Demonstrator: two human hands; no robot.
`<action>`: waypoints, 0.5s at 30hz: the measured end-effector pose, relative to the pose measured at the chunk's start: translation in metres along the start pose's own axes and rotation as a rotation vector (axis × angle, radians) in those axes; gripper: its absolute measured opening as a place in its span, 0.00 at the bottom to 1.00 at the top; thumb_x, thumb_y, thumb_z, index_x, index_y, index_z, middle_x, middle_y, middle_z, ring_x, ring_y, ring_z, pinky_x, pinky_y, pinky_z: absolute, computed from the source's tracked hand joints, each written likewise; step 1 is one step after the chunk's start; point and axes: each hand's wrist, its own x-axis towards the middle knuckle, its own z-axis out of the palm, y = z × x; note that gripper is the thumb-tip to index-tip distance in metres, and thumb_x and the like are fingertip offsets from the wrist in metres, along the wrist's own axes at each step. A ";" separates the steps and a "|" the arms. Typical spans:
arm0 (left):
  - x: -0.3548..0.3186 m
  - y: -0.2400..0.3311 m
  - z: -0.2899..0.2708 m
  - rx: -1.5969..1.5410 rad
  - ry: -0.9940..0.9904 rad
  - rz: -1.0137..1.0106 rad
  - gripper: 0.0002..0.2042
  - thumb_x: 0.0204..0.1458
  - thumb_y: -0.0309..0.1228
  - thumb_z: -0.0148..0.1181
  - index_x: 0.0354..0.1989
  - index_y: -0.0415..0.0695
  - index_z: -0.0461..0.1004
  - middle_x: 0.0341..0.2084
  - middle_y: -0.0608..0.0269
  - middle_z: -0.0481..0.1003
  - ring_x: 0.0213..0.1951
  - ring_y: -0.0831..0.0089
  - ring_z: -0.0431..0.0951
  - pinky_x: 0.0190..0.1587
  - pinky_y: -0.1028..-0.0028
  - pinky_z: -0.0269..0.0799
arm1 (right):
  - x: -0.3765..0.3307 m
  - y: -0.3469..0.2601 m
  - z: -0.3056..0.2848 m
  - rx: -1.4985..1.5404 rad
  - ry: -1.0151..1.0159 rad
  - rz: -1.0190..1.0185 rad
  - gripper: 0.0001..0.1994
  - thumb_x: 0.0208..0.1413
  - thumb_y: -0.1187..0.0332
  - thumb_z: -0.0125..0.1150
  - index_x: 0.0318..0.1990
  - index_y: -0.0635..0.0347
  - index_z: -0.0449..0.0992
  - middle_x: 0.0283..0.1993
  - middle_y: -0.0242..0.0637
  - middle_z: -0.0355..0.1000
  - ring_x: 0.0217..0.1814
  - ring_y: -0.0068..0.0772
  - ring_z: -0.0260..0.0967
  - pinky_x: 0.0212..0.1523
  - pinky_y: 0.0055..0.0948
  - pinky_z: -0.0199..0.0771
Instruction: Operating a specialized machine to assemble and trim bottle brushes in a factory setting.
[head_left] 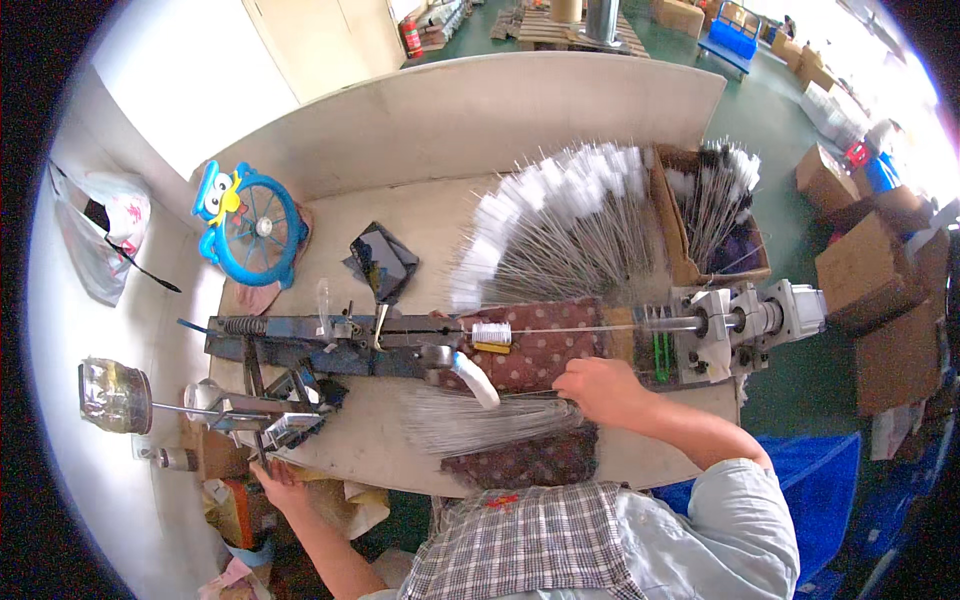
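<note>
The right hand (598, 388) is resting, fingers curled, on the end of a loose bundle of thin wires (490, 418) lying on the table (380, 455) in front of the blue machine (330, 340) — whether it is pinching any cannot be told. The wires look light, springy and slippery — best gathered near their ends. The left hand (280, 483) is pressing, fingers spread, by the metal frame (265, 420).

Bright daylight, overexposed corners, fisheye bending

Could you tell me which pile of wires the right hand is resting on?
The right hand rests on the bare wire bundle at the table's near edge, not the white-tipped brush fan behind the machine.
</note>
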 end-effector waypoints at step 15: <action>-0.231 -0.092 0.162 -0.017 -0.794 -0.422 0.13 0.53 0.33 0.52 0.45 0.40 0.65 0.38 0.58 0.70 0.44 0.67 0.71 0.50 0.66 0.67 | -0.014 0.006 0.000 -0.039 -0.070 0.143 0.12 0.46 0.72 0.53 0.40 0.53 0.74 0.33 0.37 0.69 0.36 0.44 0.71 0.34 0.40 0.72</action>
